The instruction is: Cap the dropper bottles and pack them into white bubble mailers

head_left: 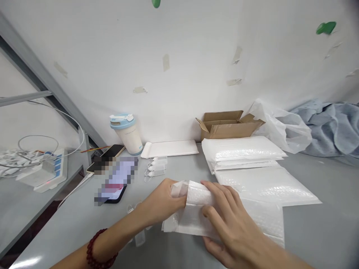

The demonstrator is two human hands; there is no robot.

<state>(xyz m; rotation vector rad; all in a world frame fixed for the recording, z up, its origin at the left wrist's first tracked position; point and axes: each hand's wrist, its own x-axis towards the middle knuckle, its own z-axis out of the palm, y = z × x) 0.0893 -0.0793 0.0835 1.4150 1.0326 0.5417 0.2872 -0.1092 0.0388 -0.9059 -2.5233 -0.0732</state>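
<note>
A white bubble mailer [193,220] is in front of me, just above the grey table, lying slantwise between my hands. My left hand [162,201], with a dark red bead bracelet on its wrist, grips the mailer's left end, its thumb at the opening. Some of its fingertips are hidden behind the flap. My right hand [230,220] holds the mailer from the right, fingers over the top and thumb below. Partly under my left forearm lie small white tags with loops [140,237]. Several more white tags [157,166] lie in a row farther back.
Stacked white bubble mailers [244,149] lie at right, with another mailer [263,183] before them. Behind stand an open cardboard box [231,129] and a plastic bag [291,129]. A cup [129,136], two phones [116,188] and a power strip [50,175] are left.
</note>
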